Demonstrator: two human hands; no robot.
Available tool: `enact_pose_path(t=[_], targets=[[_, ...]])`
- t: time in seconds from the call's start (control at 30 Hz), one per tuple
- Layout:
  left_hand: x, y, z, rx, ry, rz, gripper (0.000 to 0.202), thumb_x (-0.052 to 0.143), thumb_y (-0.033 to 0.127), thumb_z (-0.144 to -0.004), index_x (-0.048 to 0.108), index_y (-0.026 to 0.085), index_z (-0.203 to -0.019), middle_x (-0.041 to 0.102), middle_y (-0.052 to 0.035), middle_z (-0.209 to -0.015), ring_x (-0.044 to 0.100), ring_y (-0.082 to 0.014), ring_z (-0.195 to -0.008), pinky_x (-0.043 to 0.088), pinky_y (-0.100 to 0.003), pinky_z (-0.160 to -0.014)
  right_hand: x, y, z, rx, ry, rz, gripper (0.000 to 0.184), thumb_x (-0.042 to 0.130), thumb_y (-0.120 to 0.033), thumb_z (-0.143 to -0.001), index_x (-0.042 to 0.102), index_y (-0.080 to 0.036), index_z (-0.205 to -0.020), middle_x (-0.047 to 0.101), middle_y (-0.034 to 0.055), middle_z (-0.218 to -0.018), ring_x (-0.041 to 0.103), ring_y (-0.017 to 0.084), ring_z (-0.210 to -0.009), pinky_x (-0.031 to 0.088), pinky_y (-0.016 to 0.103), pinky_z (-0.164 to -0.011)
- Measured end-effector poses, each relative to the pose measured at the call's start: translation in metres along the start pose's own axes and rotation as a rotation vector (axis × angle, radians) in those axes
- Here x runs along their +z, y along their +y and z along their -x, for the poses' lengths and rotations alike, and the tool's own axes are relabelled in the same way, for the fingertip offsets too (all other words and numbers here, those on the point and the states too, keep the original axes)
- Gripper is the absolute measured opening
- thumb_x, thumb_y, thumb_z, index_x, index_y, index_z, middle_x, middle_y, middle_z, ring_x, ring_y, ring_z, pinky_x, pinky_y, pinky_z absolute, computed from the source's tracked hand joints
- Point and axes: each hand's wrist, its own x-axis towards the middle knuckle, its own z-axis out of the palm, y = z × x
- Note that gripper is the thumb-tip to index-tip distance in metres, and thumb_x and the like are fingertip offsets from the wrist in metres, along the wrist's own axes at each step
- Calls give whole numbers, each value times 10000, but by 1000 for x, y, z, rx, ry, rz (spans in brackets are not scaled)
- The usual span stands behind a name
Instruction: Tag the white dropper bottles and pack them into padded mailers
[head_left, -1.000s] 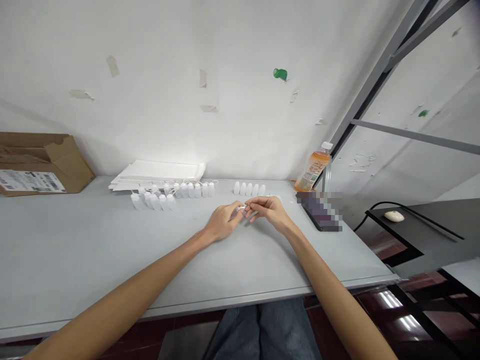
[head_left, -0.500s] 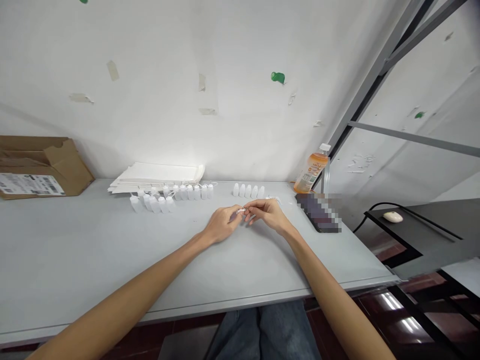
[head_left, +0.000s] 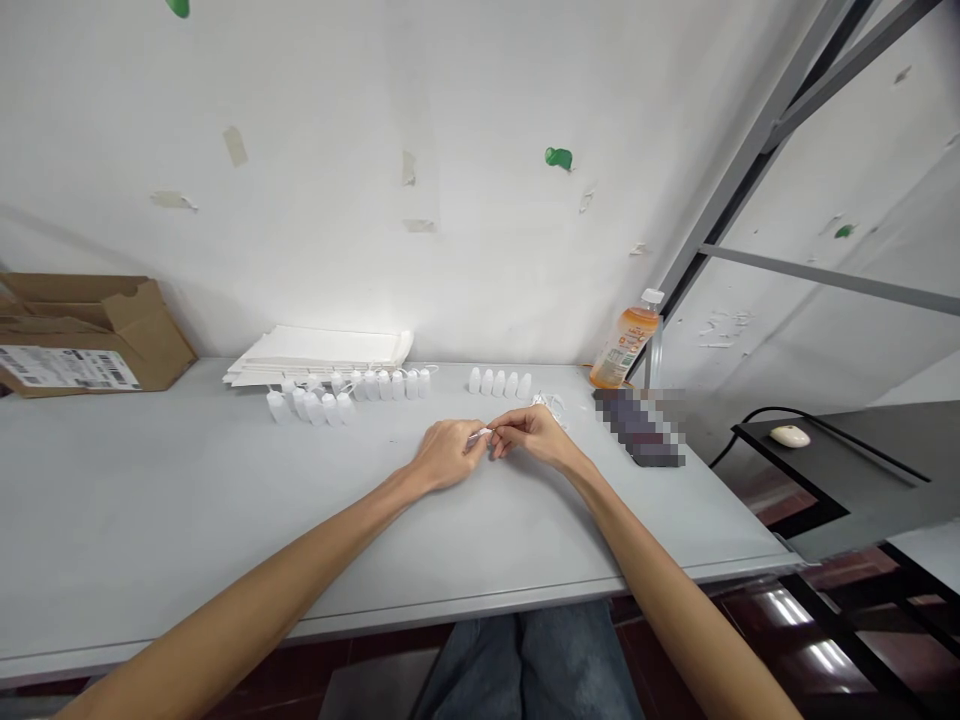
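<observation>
My left hand (head_left: 448, 455) is closed, pinching a small white piece (head_left: 480, 434) between thumb and forefinger just above the table. The fingertips of my right hand (head_left: 531, 436) meet at the other end of this piece in a pinch. Most of it is covered by fingers, so its exact kind does not show. Behind the hands stands a row of small white bottle-shaped pieces (head_left: 499, 383) without loops. A tangle of thin white cords (head_left: 553, 405) lies just beyond my right hand. Further left are several more white bottle-shaped pieces with cord loops (head_left: 328, 408).
White sheets (head_left: 322, 345) lie stacked against the wall behind the looped pieces. An open cardboard box (head_left: 161, 340) sits at the far left of the grey table (head_left: 187, 500). On the right are an orange drink bottle (head_left: 626, 342) and a blurred dark phone-like object (head_left: 637, 428).
My fingers have closed in tighter around the white piece, with the right fingertips now drawn together. The view has shifted slightly; the things on the table stay in place.
</observation>
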Motion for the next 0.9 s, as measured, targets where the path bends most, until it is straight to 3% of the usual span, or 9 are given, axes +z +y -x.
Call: enact_pose_path(t=[0.13,0.3,0.37,0.53,0.67,0.9], targets=[[-2,0,0,-15,-25,15,345,339,353,-912,624,206,-786,588,-7,-621,487,-150,-570,282,-257,-560,-1,-3,1,-5,-20,-9,277,658,-358,-735,695,-105,-842,695,61,-698,692,191,-614,549,315,-611],[-11,1,-1,13,-13,120,340,310,345,-930,610,198,-866,617,-4,-724,517,-155,-647,352,-259,-628,-4,-18,5,4,1,-71,489,639,-445,-771,588,-137,-1147,693,47,-714,683,196,-568,543,315,-546],[-15,2,-1,6,17,174,332,298,331,-936,600,193,-935,626,-6,-773,534,-158,-691,380,-262,-659,-5,-22,6,-1,58,-67,526,613,-482,-784,560,-139,-1180,674,26,-650,652,178,-498,523,296,-501],[-21,0,3,-62,73,251,266,373,328,-916,535,184,-1071,645,-21,-814,597,-161,-733,433,-267,-687,-8,-20,5,-18,206,0,476,620,-491,-755,603,-132,-1066,626,1,-586,585,132,-428,468,242,-438],[-23,-19,20,-214,282,302,282,501,336,-859,485,194,-1102,671,-63,-997,642,-181,-901,473,-282,-775,-8,-15,4,-6,215,105,399,623,-483,-742,641,-125,-918,623,21,-608,586,132,-447,449,233,-427],[-39,-48,50,-542,395,15,198,597,331,-803,550,232,-969,706,-34,-1058,625,-229,-1019,444,-321,-827,-9,-12,4,0,200,244,286,606,-413,-745,646,-131,-717,624,39,-602,585,138,-478,454,232,-439]])
